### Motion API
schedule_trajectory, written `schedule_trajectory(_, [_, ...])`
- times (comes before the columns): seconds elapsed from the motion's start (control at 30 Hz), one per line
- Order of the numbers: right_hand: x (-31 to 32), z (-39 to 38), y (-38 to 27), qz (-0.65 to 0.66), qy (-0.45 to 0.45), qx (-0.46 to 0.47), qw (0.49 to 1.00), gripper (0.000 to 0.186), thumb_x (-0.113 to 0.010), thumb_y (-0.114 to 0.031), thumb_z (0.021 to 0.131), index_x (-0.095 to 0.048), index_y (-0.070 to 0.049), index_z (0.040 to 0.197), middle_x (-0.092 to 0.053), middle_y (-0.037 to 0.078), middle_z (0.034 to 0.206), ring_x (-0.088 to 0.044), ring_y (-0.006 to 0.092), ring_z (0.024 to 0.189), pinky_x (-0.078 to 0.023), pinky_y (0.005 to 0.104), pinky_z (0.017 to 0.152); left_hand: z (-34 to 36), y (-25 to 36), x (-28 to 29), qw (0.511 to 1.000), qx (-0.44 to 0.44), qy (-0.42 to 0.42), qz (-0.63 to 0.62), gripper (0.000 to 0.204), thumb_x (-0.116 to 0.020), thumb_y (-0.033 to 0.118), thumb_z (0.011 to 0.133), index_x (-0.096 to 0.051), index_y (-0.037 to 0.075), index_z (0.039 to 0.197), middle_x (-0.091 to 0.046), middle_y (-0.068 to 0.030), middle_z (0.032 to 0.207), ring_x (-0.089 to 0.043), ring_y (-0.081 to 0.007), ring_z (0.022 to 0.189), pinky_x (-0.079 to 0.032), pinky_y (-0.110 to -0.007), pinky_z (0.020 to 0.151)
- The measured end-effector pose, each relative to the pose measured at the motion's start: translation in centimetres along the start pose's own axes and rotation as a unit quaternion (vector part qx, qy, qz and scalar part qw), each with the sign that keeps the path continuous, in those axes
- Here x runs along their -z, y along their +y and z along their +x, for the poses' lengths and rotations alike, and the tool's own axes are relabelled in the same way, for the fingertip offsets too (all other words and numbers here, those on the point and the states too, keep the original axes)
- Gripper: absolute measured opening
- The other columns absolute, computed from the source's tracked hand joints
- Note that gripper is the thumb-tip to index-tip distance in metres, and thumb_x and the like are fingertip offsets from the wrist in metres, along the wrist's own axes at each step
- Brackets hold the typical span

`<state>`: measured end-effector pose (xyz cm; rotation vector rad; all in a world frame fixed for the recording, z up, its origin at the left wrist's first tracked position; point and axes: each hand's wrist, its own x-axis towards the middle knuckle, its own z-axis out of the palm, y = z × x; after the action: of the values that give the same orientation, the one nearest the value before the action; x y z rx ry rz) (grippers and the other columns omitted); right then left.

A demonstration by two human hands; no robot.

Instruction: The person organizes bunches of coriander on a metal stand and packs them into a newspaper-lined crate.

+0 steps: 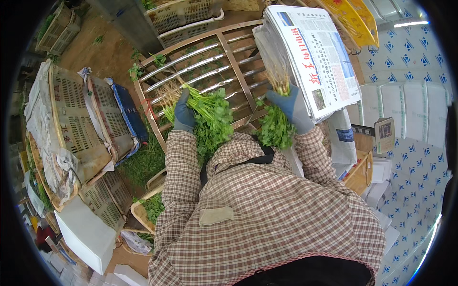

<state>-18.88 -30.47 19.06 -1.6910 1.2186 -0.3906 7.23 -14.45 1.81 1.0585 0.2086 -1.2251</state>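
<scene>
My left hand (184,114), in a grey-blue work glove, is closed round a large bunch of cilantro (211,112). Its pale roots stick out to the left and its leaves hang to the right and toward me. A smaller cilantro bunch (275,127) is in my right hand (292,108), also gloved and closed. There the roots point away from me and the leaves hang down. Both bunches are above the near part of a slatted metal rack (229,52). Just beyond my right hand lies a thick stack of newspapers (315,57), with clear plastic sheets (269,45) along its left side.
Plastic crates (76,114) stand at the left, with loose greens (143,164) on the ground beside the rack. A white foam box (88,233) is at the lower left. A yellow crate (355,21) is at the far right, near a wall of patterned white sheeting (415,190).
</scene>
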Motion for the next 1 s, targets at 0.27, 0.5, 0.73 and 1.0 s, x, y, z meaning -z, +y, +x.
schedule_trajectory(0.27, [-8.1,5.7,2.1,0.133,-0.126,-0.067,0.981,0.058,-0.090,-0.025,0.073,-0.063,0.009,0.112,-0.071,0.010,0.095,-0.065,0.0132,0.075,-0.055,0.0255,0.068,2.4,-2.2,-3.9,0.919,0.270,-0.085,-0.275,0.090,-0.017,0.066,0.102,-0.013,-0.009,0.153,-0.028,-0.0281,0.157,-0.043,-0.0376,0.138,-0.039,-0.038,0.117])
schedule_trajectory(0.5, [-12.3,5.1,4.0,0.396,-0.142,-0.103,0.901,0.033,-0.077,-0.009,0.086,-0.060,0.000,0.114,-0.068,0.007,0.095,-0.067,0.0144,0.080,-0.056,0.0289,0.067,1.4,-1.9,-2.7,0.964,0.181,-0.019,-0.193,0.097,-0.017,0.071,0.099,-0.029,-0.012,0.148,-0.046,-0.0288,0.144,-0.049,-0.0351,0.130,-0.041,-0.040,0.112])
schedule_trajectory(0.73, [-11.0,5.2,4.2,0.443,-0.132,-0.137,0.876,0.024,-0.076,-0.015,0.089,-0.064,0.000,0.104,-0.069,0.009,0.085,-0.068,0.0181,0.076,-0.058,0.0328,0.065,-2.5,-0.1,-2.9,0.971,-0.054,-0.196,0.129,0.052,-0.068,0.027,0.095,-0.052,-0.003,0.135,-0.068,-0.0117,0.114,-0.066,-0.0210,0.095,-0.053,-0.036,0.090])
schedule_trajectory(1.0, [-5.5,4.2,0.8,0.017,0.011,-0.008,1.000,0.015,-0.073,-0.014,0.087,-0.070,-0.002,0.096,-0.069,0.010,0.079,-0.065,0.0201,0.065,-0.053,0.0318,0.059,-2.7,5.3,2.6,0.995,-0.088,-0.017,-0.051,0.034,-0.064,0.030,0.099,-0.062,0.004,0.120,-0.065,-0.0028,0.095,-0.064,-0.0153,0.082,-0.055,-0.033,0.070])
